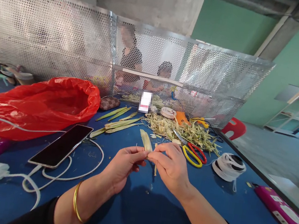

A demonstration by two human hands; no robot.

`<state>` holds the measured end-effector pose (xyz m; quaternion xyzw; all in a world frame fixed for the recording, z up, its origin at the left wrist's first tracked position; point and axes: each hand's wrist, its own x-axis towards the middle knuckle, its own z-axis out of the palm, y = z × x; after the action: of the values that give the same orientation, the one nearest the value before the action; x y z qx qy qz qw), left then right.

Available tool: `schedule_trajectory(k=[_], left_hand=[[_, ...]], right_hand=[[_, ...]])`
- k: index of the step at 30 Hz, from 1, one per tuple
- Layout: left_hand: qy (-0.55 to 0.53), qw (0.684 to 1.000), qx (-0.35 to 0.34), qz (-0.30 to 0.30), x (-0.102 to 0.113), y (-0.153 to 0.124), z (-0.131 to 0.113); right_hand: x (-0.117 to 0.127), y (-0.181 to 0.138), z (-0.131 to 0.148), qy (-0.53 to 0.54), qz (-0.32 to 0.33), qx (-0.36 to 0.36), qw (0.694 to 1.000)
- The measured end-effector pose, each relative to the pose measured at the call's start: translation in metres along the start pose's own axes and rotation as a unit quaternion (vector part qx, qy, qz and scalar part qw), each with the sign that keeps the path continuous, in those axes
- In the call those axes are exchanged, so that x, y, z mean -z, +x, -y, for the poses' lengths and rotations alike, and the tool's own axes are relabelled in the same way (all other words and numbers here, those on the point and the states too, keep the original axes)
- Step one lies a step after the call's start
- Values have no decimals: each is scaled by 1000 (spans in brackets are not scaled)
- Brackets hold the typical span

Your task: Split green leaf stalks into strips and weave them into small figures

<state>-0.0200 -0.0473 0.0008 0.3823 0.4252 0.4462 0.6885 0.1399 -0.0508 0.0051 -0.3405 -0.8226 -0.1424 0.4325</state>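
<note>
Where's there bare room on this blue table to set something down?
Mostly bare tabletop lies between the right forearm, white roll and purple device; another is between the left forearm and the right. It's crowded at left around the red bag and phone, and ahead around the plant scraps and scissors.

A flat blue surface (219,205) carries the things. On it there is a loose heap of pale-yellow and green plant scraps (161,124). At the near edge of this heap lie the scissors with metal blades and red and yellow handles (181,138). To the left of the heap are long, narrow green-yellow leaves (121,125); farther left stands an open bag of shiny red plastic (26,106). Nearer than the heap, also left, lies a dark-screened smartphone (62,144) with a white cable (102,157). Nearer and right of the heap are a white ribbon roll (226,170) and a magenta slab-shaped device (277,206).
</note>
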Motion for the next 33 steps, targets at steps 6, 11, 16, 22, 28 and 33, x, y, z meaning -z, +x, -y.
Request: schedule_trajectory(k=[6, 11, 16, 22, 28, 33], left_hand=[[20, 999, -14, -25, -1, -1, 1], [45, 997, -57, -40, -2, 0, 5], [81, 989, -111, -59, -5, 0, 4], [122, 979, -147, -66, -7, -1, 2], [138, 976, -159, -63, -8, -2, 2], [143, 974, -169, -57, -9, -3, 0]], right_hand=[[-2, -2, -3, -3, 19, 4, 1000], [-5, -4, -7, -6, 30, 15, 999], [-4, -4, -5, 29, 57, -44, 997], [0, 0, -2, 74, 72, -139, 985], [-1, -2, -3, 111, 66, -192, 973], [-3, -3, -3, 224, 63, -314, 920]])
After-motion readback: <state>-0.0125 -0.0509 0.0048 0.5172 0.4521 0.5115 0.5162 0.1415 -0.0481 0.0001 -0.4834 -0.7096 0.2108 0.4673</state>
